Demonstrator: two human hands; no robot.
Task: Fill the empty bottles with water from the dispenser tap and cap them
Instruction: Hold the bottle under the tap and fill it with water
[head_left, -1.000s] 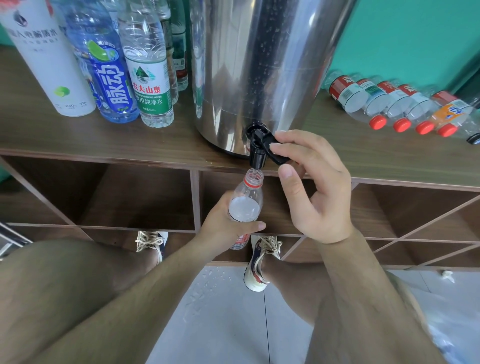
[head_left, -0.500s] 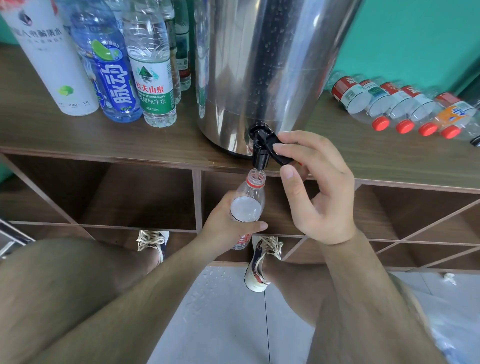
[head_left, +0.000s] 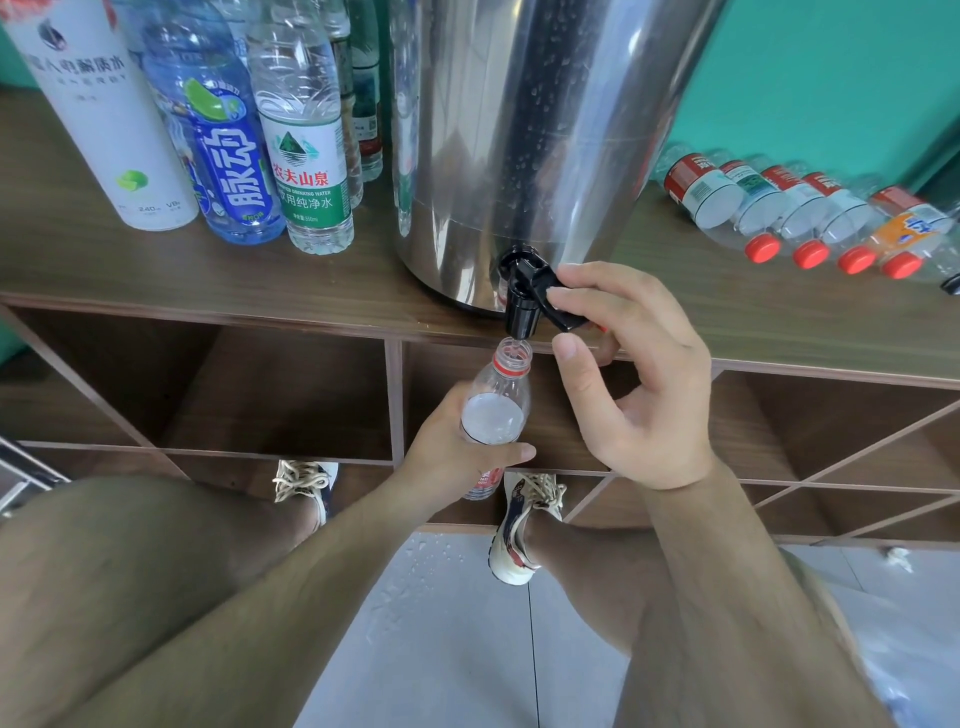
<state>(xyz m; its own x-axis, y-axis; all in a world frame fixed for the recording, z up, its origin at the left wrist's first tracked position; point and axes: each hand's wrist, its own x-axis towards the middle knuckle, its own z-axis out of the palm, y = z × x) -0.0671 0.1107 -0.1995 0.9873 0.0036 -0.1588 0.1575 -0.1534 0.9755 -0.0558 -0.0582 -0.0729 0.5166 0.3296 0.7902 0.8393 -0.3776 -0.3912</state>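
We have the left hand (head_left: 457, 452) wrapped round a small clear bottle (head_left: 496, 410), held upright with its open mouth just under the black tap (head_left: 522, 299) of the steel dispenser (head_left: 519, 130). The right hand (head_left: 639, 384) pinches the tap lever (head_left: 558, 306), index finger on top and thumb below.

Progress, as we judge it: filling is underway. The water looks to be up near the bottle's shoulder, so it is close to full. Left to do on this one: release the lever and cap it. A speck of red shows behind the right fingers; we cannot tell if it is the cap.

Beyond the right hand and out to its right, a row of lying bottles (head_left: 810, 218) have red caps on; we cannot tell whether they are full or empty.

Writing: the held bottle has a red label below the left hand, unreadable. Up and left of the left hand stand a green-label bottle (head_left: 306, 171) reading 农夫山泉 and "550ml", a blue bottle (head_left: 223, 171) reading 脉动, and a white bottle (head_left: 98, 119) with 电解质水, partly cut off. The lying row has red labels and one orange, too blurred to read.
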